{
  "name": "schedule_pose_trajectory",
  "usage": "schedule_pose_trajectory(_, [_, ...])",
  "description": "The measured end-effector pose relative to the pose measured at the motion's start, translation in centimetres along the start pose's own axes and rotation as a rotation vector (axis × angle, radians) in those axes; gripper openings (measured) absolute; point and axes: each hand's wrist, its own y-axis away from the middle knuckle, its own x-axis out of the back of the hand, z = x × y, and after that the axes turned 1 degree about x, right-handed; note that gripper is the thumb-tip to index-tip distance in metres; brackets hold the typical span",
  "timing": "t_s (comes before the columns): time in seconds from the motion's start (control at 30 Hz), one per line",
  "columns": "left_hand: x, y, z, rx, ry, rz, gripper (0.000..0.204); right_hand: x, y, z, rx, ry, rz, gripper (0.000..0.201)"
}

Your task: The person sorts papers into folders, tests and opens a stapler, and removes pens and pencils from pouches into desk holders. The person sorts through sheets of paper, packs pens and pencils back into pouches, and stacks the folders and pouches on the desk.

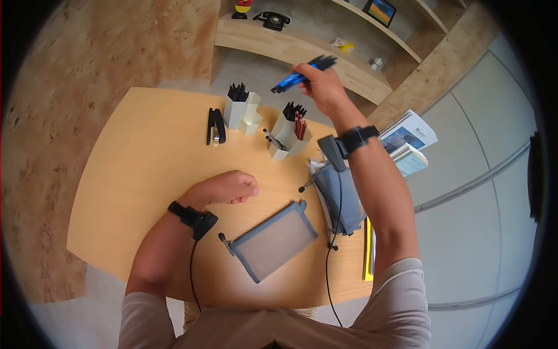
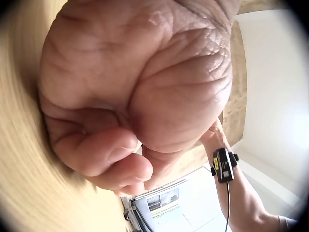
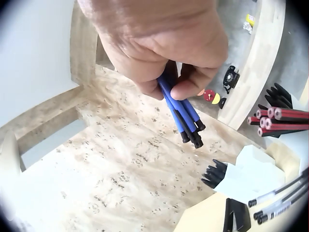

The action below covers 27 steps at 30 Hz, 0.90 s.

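Observation:
In the head view, the right hand (image 1: 326, 88) is raised above the far side of the desk and grips a bundle of blue pens (image 1: 289, 81). The right wrist view has the thumb and fingers of the right hand (image 3: 169, 53) pinching the blue pens (image 3: 182, 116), dark ends pointing down. Loosely curled and holding nothing, the left hand (image 1: 231, 187) rests at the desk's middle. Its curled fingers (image 2: 108, 152) fill the left wrist view. A grey mesh zip pouch (image 1: 276, 241) lies flat near the front edge, to the right of the left hand.
Black pens stand in a white holder (image 1: 235, 110); a second holder (image 1: 280, 152) bears black pens and red pencils (image 1: 300, 125). A black stapler (image 1: 215, 127) is left of them. Stacked grey pouches (image 1: 343, 195) and books (image 1: 407, 136) are at the right. A shelf (image 1: 279, 41) stands behind.

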Motion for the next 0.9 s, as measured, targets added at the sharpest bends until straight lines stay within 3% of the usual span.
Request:
schedule_pose_trajectory(0.17, [-0.3,0.3,0.4,0.001,-0.056,0.028,0.025,-2.4,-3.9,2.1,0.044,0.361,0.004,0.028])
schedule_pose_trajectory(0.3, [0.0,0.1,0.0,-0.016,-0.052,-0.008,0.026,-3.5,-6.5,3.9,0.019,0.434,-0.047,0.031])
schedule_pose_trajectory(0.37, [-0.1,0.1,0.1,-0.022,-0.057,0.002,0.026,-4.1,-7.0,4.4,0.018,0.674,-0.022,0.038])
schedule_pose_trajectory(0.5, [-0.2,0.5,0.9,-0.004,-0.096,0.005,0.026,-5.3,-7.5,4.9,0.005,0.818,-0.086,0.052])
schedule_pose_trajectory(0.7, [-0.2,0.4,0.5,-0.03,-0.071,-0.003,0.024,-6.4,-8.4,5.4,0.04,0.942,-0.193,0.057])
schedule_pose_trajectory(0.9, [-0.2,0.4,0.4,-0.04,-0.084,0.004,0.024,-7.7,-8.2,5.9,-0.005,0.954,-0.181,0.052])
